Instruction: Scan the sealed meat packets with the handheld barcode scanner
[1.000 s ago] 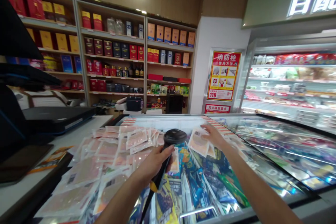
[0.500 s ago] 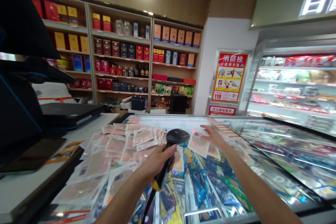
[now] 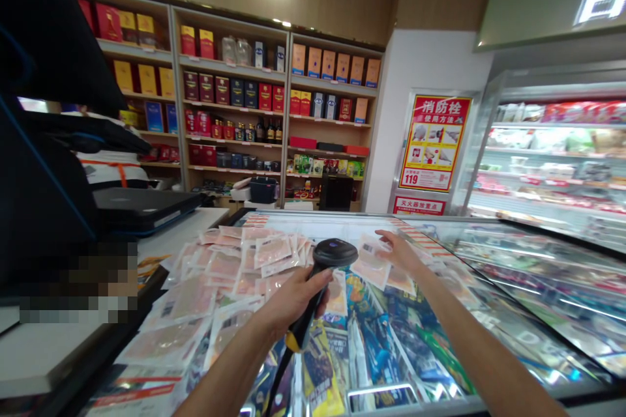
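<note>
My left hand is wrapped round the handle of a black barcode scanner, its head tilted up and its cable hanging down. To the right, my right hand pinches the edge of a flat clear packet, which has a small printed label and pale pinkish contents. The scanner head is just left of that packet, a small gap apart. Many similar packets lie overlapping on the freezer's glass top to the left. Others lie beyond my right wrist, partly hidden by the arm.
Beneath the glass are colourful bagged goods in a chest freezer. At the left stands a counter with a black box-like device and a dark screen. Shelves of boxes and a lit fridge are behind.
The view has turned slightly left, so everything sits a little further right. Both hands keep nearly the same pose, with the scanner and the packet still held.
</note>
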`<act>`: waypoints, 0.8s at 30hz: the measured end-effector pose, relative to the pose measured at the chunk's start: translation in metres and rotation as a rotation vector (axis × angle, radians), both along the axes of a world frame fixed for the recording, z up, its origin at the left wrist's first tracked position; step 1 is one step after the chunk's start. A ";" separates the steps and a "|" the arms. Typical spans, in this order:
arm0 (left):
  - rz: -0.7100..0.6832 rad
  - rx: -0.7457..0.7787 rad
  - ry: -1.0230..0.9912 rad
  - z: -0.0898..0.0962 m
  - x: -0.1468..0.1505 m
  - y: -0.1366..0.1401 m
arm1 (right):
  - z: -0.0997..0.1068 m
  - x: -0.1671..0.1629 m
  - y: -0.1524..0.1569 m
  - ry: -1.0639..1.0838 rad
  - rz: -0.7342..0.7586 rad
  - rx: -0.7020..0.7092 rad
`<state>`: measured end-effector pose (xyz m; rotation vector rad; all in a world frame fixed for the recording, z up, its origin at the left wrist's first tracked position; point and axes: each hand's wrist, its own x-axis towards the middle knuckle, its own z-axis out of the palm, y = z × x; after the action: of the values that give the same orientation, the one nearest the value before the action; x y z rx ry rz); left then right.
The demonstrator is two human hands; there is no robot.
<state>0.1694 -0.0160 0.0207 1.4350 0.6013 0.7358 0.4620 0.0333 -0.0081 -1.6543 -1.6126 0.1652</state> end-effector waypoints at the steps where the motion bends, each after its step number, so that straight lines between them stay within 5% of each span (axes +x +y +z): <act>1: -0.004 0.002 0.002 0.000 0.000 0.000 | 0.000 0.000 0.000 -0.007 -0.001 -0.001; 6: 0.050 0.012 0.017 -0.002 -0.006 0.005 | 0.005 -0.004 -0.004 0.033 0.010 -0.011; 13: 0.247 0.011 0.048 0.001 -0.029 0.013 | 0.011 -0.044 -0.012 0.161 0.297 -0.140; 18: 0.285 0.027 0.053 -0.002 -0.041 0.013 | -0.010 -0.089 -0.002 0.047 0.436 -0.209; 24: 0.286 0.009 0.064 -0.004 -0.037 0.009 | -0.041 -0.120 0.009 -0.184 0.378 -0.128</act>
<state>0.1326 -0.0071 0.0166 1.3996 0.8656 0.9196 0.3421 0.0422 -0.0489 -1.4765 -2.0848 0.3215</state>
